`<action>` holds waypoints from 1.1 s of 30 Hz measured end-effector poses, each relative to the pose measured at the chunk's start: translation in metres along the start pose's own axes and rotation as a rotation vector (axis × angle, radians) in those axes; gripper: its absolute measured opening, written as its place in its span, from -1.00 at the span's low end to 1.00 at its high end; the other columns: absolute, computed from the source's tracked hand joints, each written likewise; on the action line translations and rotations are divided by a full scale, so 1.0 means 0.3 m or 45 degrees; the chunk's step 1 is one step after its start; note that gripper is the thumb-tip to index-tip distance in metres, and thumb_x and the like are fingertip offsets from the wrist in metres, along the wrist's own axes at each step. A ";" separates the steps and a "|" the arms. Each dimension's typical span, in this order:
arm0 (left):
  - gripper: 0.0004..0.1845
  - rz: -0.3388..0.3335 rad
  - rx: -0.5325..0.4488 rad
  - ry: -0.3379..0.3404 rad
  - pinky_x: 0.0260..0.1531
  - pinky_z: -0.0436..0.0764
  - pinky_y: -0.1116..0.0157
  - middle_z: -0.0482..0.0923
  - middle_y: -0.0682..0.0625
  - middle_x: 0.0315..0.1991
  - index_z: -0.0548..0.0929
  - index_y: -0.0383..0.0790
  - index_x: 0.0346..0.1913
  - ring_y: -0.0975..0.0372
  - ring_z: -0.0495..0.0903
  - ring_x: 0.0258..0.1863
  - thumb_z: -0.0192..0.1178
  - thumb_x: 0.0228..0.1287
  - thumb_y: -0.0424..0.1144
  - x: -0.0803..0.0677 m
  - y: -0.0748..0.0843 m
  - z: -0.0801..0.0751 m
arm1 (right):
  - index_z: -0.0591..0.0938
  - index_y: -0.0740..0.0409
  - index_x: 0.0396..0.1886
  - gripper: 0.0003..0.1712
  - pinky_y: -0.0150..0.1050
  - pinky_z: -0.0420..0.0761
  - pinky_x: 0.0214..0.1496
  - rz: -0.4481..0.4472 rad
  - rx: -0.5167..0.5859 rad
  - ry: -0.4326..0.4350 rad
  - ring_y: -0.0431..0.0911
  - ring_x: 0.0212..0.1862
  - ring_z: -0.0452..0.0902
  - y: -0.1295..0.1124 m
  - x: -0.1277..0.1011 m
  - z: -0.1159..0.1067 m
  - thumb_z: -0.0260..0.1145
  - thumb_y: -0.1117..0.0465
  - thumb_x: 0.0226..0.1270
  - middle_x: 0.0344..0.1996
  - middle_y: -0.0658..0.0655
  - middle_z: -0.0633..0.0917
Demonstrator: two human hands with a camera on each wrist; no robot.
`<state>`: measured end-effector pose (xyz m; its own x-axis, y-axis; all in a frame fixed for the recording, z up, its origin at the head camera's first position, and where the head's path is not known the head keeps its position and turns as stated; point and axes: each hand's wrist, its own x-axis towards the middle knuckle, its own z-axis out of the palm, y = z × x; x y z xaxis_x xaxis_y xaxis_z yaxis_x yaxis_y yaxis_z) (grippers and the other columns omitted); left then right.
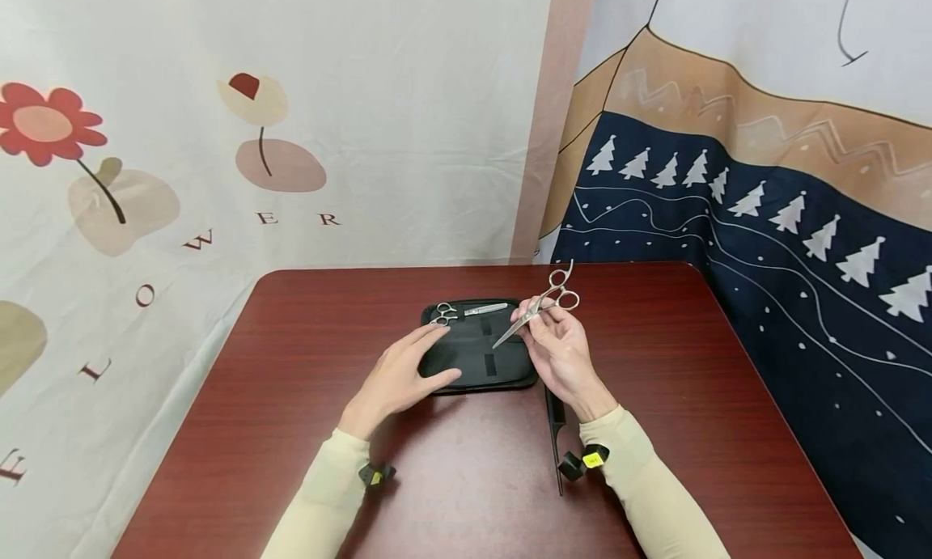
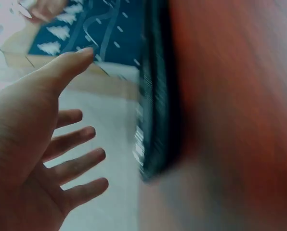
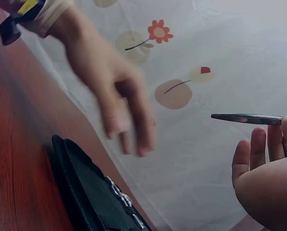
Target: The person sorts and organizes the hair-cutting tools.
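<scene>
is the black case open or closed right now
Open: the black case lies spread flat on the table, with small scissors tucked in its inner slots. The right hand holds another pair of scissors above it.

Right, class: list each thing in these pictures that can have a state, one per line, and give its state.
Black case: open flat on the table, one pair of scissors strapped inside.
Held scissors: blades closed, lifted off the case.
Right hand: pinches the held scissors.
Left hand: fingers straight, over the case's left edge.
Black comb: lying flat on the table.

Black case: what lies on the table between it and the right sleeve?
A black comb lies lengthwise between black case and right sleeve, seen in the head view.
</scene>
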<state>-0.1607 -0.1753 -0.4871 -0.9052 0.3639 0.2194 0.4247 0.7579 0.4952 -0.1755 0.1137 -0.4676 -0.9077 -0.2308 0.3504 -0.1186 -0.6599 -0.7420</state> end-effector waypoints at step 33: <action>-0.74 0.633 0.280 0.771 -0.46 0.78 0.24 0.94 0.00 -0.24 0.93 -0.22 -0.03 0.15 0.84 -0.45 0.68 0.23 -0.30 0.122 0.274 0.072 | 0.63 0.17 0.07 -0.84 -0.38 0.73 0.27 -0.003 -0.150 0.023 -0.15 0.15 0.66 0.025 -0.009 -0.002 0.14 0.42 0.80 0.07 0.11 0.66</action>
<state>-0.1587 -0.0878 -0.4565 -0.4336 0.3777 0.8181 0.7152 0.6966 0.0575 -0.1741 0.1098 -0.4746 -0.9145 -0.2158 0.3423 -0.1659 -0.5716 -0.8036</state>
